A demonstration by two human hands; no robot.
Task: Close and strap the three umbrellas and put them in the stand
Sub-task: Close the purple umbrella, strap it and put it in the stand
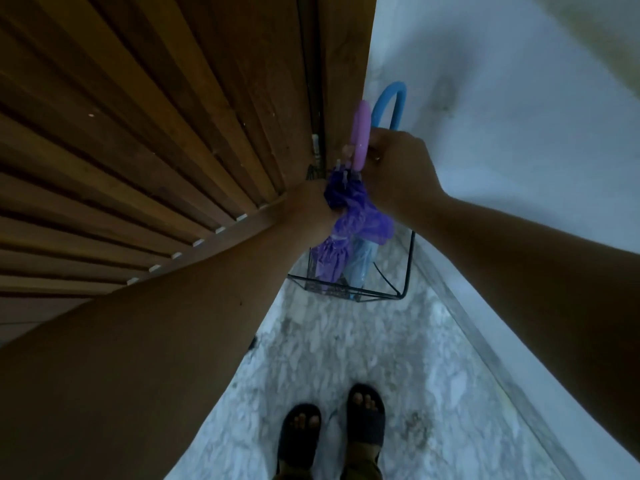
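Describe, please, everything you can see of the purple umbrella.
The purple umbrella is closed, its shiny, crinkled plastic-looking canopy bunched loosely. It stands roughly upright with its lower end inside the black wire stand, beside a blue umbrella. Its pink curved handle points up. The left hand grips the bunched canopy; the right hand holds it near the handle. No strap is visible.

Bare forearms — dark open-toe sandals [366, 415], olive trouser hems [360, 471]
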